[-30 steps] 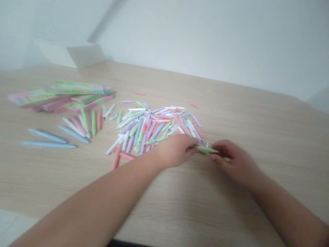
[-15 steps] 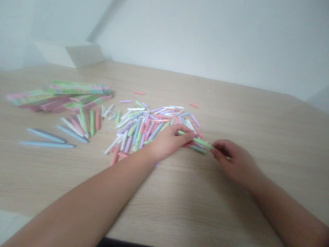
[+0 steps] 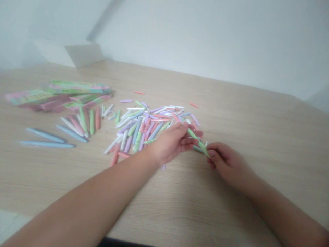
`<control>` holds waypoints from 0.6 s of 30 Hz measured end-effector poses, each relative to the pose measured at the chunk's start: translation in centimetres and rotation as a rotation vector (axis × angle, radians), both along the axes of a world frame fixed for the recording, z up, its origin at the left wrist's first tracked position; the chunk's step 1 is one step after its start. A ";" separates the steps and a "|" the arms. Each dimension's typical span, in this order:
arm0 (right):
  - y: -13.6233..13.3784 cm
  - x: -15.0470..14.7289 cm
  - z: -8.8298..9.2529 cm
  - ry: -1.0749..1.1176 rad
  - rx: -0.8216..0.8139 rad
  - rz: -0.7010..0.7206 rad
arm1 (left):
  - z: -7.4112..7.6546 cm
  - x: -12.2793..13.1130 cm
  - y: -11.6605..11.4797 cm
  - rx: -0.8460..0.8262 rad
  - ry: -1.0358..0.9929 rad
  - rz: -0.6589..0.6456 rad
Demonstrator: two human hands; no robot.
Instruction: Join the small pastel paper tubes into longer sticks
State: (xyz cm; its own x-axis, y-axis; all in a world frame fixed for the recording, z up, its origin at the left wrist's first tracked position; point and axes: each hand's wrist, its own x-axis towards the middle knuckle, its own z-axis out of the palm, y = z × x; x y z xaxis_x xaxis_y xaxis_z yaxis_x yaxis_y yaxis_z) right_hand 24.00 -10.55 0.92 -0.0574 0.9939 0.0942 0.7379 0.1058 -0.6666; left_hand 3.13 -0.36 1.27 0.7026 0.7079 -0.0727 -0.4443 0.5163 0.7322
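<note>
A slim green paper stick (image 3: 198, 141) slants between my hands, running down to the right. My left hand (image 3: 172, 143) holds its upper end in the fingertips, just in front of a loose heap of pastel paper sticks (image 3: 138, 127). My right hand (image 3: 227, 162) pinches its lower tip between thumb and fingers. A pale blue stick (image 3: 198, 148) lies on the table under the green one, close to my right hand.
Sorted sticks (image 3: 89, 122) lie at the left of the light wood table (image 3: 231, 113), with flat pink-and-green packets (image 3: 77, 87) behind them. A few stray sticks lie beyond the heap. A white wall rises behind the table's far edge.
The green stick has swung from nearly level to a slant, its right end lower. My left hand has turned slightly and spread its fingers. My right hand has shifted a little lower.
</note>
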 end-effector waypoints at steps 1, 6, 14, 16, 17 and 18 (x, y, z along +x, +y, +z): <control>0.0 -0.3 -0.1 0.032 -0.013 0.000 | 0.1 -0.1 0.1 -0.058 -0.023 -0.042; -0.1 -1.1 -0.6 0.142 -0.050 0.053 | 0.9 -0.8 0.1 -0.182 -0.085 -0.154; 0.3 -0.5 -1.6 0.353 0.011 0.034 | 2.0 -1.5 0.5 -0.100 -0.112 0.064; 0.3 -0.5 -1.6 0.346 0.028 0.041 | 2.2 -1.9 0.7 -0.087 -0.142 0.086; 0.3 -0.5 -1.5 0.331 0.031 0.050 | 2.1 -2.0 0.8 -0.080 -0.159 0.083; 0.2 -0.5 -1.4 0.310 0.030 0.061 | 2.1 -2.1 1.0 -0.070 -0.168 0.072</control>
